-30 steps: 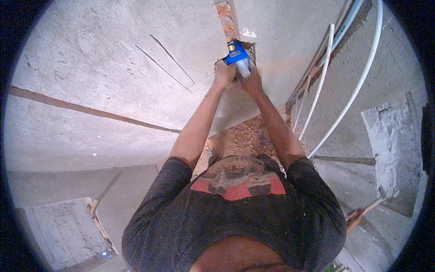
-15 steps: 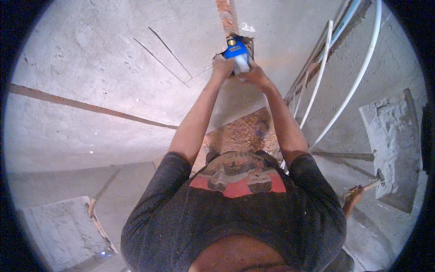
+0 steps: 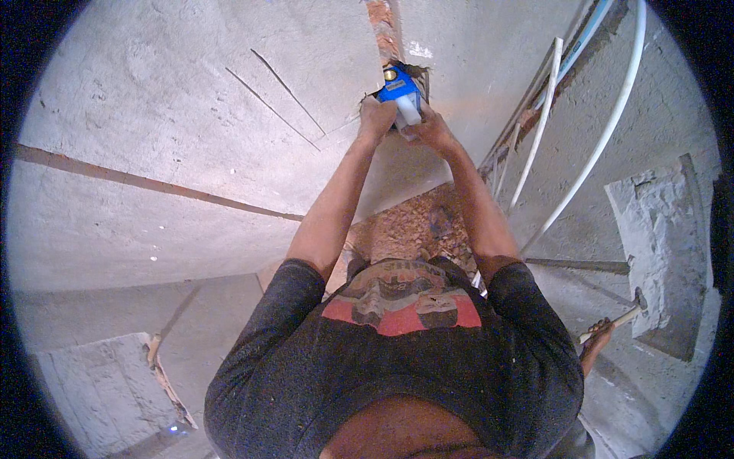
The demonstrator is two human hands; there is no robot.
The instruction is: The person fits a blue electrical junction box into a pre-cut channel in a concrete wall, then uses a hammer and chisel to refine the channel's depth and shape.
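The blue fixture [image 3: 397, 89] bore a brass-coloured disc [image 3: 391, 75] and whitish cylinder [image 3: 408, 111]; your hands [image 3: 377, 117] gripped it, hiding its lower edges.

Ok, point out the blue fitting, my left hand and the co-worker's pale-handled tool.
Blue fitting [image 3: 397, 93]: head view, on its blue front face.
Left hand [image 3: 376, 118]: head view, on the back of the hand.
Pale-handled tool [image 3: 628, 314]: head view, on its handle.

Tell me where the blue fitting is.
In the head view, upper middle: the blue fitting is between left hand and right hand, below the reddish groove.
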